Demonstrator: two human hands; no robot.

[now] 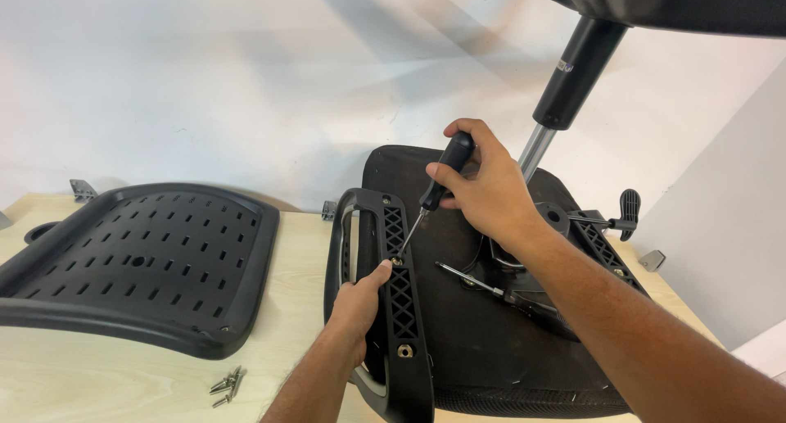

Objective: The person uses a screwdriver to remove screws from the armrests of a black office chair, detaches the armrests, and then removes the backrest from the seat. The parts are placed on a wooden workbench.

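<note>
Two hands on an upturned office chair seat (483,349) lying on the light wood bench (123,374). Right hand (483,190) has its fingers wrapped tight round a black-handled screwdriver (438,181); the tip sits on a screw (397,261) in the black armrest bracket (397,300). Left hand (356,308) grips the armrest just below that screw, fingers curled round the bar, thumb touching the bracket beside the screw head.

A second screw (404,351) shows lower on the same bracket. The matching bracket on the far side of the seat (606,255) is partly hidden by the right forearm. Second screwdriver (475,284) lies on the seat underside between the brackets, near the tilt mechanism. Gas lift cylinder (565,79), black sleeve over chrome rod, sticks up from the mechanism; it carries a small label near its top, too small to read. Black adjustment lever (626,210) juts out at the right.

Perforated black plastic backrest shell (139,267) lies flat on the bench to the left, well apart from the seat. Small pile of loose screws (227,386) sits on the bench just in front of the shell.
</note>
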